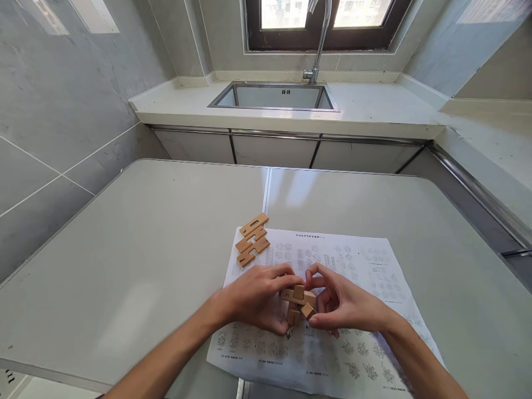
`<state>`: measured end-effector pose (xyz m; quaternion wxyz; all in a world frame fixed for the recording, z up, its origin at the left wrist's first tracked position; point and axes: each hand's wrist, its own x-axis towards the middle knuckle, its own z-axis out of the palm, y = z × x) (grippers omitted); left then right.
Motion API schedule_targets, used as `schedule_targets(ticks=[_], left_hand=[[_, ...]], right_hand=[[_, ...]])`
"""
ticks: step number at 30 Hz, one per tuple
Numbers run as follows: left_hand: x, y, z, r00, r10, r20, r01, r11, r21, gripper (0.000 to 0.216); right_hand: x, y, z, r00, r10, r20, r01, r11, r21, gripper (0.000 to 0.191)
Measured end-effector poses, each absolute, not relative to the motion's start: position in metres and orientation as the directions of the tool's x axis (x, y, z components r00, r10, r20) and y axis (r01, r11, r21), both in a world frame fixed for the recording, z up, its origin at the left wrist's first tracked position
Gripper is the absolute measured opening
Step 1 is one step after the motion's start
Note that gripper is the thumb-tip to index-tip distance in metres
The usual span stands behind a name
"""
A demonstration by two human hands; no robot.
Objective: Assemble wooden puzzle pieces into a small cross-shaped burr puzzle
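A partly joined wooden puzzle (299, 302) of notched blocks is held between both hands over a printed instruction sheet (366, 266). My left hand (260, 296) grips it from the left, fingers curled round the blocks. On the other side my right hand (343, 305) pinches it with thumb and fingertips. Three loose notched wooden pieces (252, 240) lie side by side at the sheet's far left corner, a hand's length beyond my left hand.
The sheet lies on a grey table (145, 249) made of two joined halves. Beyond it runs a white counter (374, 108) with a steel sink (274, 97) and a tap (318, 39) under a window. Tiled walls stand left and right.
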<state>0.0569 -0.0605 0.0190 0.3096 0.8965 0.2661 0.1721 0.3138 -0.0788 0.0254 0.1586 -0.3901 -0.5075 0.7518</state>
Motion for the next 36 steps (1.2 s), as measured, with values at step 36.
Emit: schedule_targets(ticks=[36], left_hand=[[0.073,-0.071,0.022,0.547,0.827,0.131,0.264,-0.319,0.91,0.066]], right_hand=[[0.297,-0.085,0.006,-0.431,0.848,0.309,0.424,0.492,-0.76,0.007]])
